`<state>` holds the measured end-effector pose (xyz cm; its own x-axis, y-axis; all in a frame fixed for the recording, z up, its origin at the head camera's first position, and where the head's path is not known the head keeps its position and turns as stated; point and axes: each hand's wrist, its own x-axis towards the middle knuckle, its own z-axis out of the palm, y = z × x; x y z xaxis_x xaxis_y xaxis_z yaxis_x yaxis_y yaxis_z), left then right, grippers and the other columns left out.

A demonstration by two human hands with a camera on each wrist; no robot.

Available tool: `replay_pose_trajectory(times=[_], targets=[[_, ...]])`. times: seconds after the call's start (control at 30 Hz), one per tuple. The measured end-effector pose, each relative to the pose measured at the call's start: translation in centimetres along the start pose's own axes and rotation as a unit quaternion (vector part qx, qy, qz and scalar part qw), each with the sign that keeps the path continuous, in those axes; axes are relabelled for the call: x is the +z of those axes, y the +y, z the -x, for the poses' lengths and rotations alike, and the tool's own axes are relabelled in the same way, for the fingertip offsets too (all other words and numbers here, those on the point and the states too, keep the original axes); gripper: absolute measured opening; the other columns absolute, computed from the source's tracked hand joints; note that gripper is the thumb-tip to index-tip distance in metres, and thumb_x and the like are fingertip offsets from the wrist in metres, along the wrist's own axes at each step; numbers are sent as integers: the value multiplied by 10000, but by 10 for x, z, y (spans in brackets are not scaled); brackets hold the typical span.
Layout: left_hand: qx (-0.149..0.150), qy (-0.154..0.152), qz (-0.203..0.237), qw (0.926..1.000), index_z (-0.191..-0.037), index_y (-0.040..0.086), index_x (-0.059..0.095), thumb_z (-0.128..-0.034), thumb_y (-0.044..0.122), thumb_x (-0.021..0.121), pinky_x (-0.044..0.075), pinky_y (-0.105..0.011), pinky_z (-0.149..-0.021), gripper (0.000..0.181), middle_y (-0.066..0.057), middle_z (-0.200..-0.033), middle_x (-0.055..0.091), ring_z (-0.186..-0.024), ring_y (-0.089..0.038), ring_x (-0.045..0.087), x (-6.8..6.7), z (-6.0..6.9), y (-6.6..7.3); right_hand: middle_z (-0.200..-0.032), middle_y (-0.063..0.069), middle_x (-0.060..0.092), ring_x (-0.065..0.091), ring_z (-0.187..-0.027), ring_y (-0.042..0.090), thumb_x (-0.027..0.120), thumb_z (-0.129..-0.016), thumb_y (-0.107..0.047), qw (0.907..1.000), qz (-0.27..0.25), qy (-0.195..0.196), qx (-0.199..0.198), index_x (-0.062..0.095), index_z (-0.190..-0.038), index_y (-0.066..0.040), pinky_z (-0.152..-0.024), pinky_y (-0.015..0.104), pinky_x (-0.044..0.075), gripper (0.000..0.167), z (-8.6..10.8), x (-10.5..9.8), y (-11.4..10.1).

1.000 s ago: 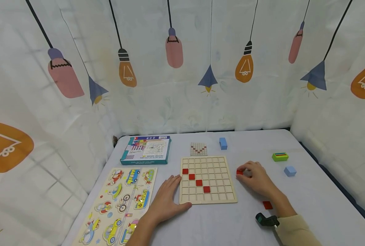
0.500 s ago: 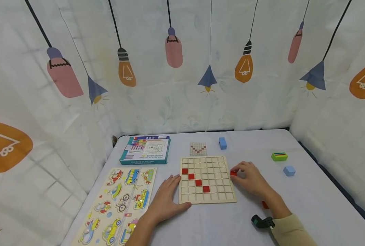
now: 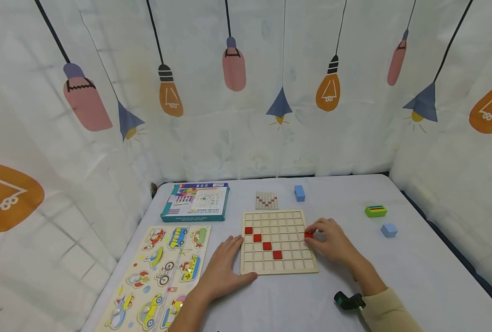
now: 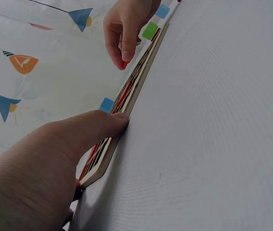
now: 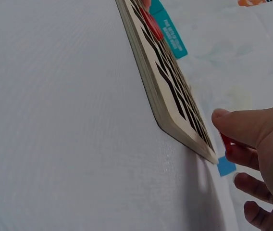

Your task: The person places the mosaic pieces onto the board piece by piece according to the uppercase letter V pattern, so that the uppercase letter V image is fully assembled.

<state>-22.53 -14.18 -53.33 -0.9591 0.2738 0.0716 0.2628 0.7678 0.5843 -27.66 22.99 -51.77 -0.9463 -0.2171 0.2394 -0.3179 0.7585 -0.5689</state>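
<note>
White-covered table (image 3: 420, 267) is the biggest thing here (my clock is centered on the grid board (image 3: 288, 244), 12 = far side). Its far edge runs along the printed curtain (image 3: 221, 147) at 12, and its right edge slants away well past 3. Puzzle board (image 3: 175, 253) sits around 8–9 with its right edge near the left hand (image 3: 225, 267), so it's tighter over there. The grid board hasn't really budged in the last second, same for the box (image 3: 194, 203) at 10.

That left hand, at 8, is spread out: thumb on the grid board's near edge, fingers along the left edge, same as before. Right hand (image 3: 333, 242) at 3 is what moved. A second ago it was off to the side; now thumb and fingertips pinch a red tile (image 3: 308, 235) over the right edge, and from the left wrist it looks raised above the board. The forearm now covers where a loose red tile was showing.

Pattern card (image 3: 266, 200) is just past the 12 edge. Plenty of white cloth between the right hand and the green block (image 3: 376, 211) near 2 and light-blue block (image 3: 388, 230) at 3. Smallest: four red tiles (image 3: 267, 246), diagonal from 10 to 6, unmoved.
</note>
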Motion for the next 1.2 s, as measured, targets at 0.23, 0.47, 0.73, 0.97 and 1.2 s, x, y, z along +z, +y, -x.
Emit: replay_pose_trajectory(times=[0.23,0.47,0.73,0.97,1.2], targets=[[-51,-15,-1,10000,-1721,193,431,-808,773,829,266,-626,-1395,1153,0,-1801,404,-1728,-306,266,0,0,-2,-1143,-76,735,593,-1160,222,903,-947,-224,9999,-121,-46,-101,825,-1142,-235,-979,453,548,210,-3,5,-10],[-58,-2,3,10000,-1724,197,426,-802,774,834,258,-625,-1398,1162,-7,-1804,398,-1730,-310,261,0,1,-2,-1192,-67,735,574,-1184,208,892,-961,-264,9995,-194,-257,-11,824,-1160,-248,-1001,444,554,211,-6,12,-18],[-60,-34,-1,10000,-1728,207,419,-797,771,839,265,-630,-1394,1166,-14,-1810,388,-1728,-313,264,-1,1,-2,-1222,-75,740,554,-1174,189,901,-953,-280,9992,-190,-337,-52,821,-1149,-276,-981,413,551,211,-8,18,-27],[-21,-90,16,10000,-1731,223,415,-796,778,836,263,-618,-1398,1166,9,-1810,387,-1732,-295,255,1,-1,-2,-1183,-99,735,540,-1131,164,910,-943,-272,9991,-220,-357,-71,825,-1123,-275,-918,361,522,199,-9,24,-33],[-130,-85,29,9999,-1731,243,416,-792,783,829,265,-616,-1398,1159,17,-1813,380,-1736,-273,244,2,0,-3,-1201,-116,729,525,-1132,140,904,-950,-304,9983,-289,-478,-145,820,-1134,-289,-912,361,517,202,-8,31,-38]])
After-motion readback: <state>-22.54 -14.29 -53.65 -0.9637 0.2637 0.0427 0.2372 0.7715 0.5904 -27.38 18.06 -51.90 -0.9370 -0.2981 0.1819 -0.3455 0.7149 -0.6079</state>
